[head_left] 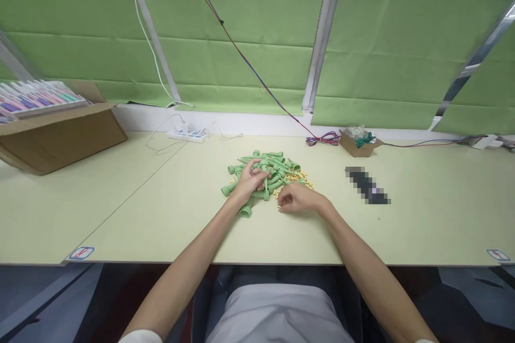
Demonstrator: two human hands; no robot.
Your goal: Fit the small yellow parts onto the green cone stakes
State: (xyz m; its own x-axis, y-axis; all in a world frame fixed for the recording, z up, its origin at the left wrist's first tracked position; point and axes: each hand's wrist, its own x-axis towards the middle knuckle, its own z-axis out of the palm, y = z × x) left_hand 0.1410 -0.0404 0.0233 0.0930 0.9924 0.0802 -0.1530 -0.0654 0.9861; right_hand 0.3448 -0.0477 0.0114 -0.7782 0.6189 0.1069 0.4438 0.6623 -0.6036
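My left hand (250,181) is closed around a green plastic spike (265,172), its wide end up and its narrow end pointing down. To the right, my right hand (300,198) pinches a small yellow piece (279,207) just above the table; its exact form is too small to make out. A heap of similar hollow green spikes (245,209) lies under and around my left hand. Small yellow pieces (298,176) are scattered among the spikes and along the heap's right side, partly hidden behind my right hand.
A cardboard box (64,142) of pens stands at the left. Near the back wall are a power strip (189,134), bundled wires (323,139) and a small carton (358,144) with plastic bags. A blurred dark object (367,185) lies to the right on the table (161,225).
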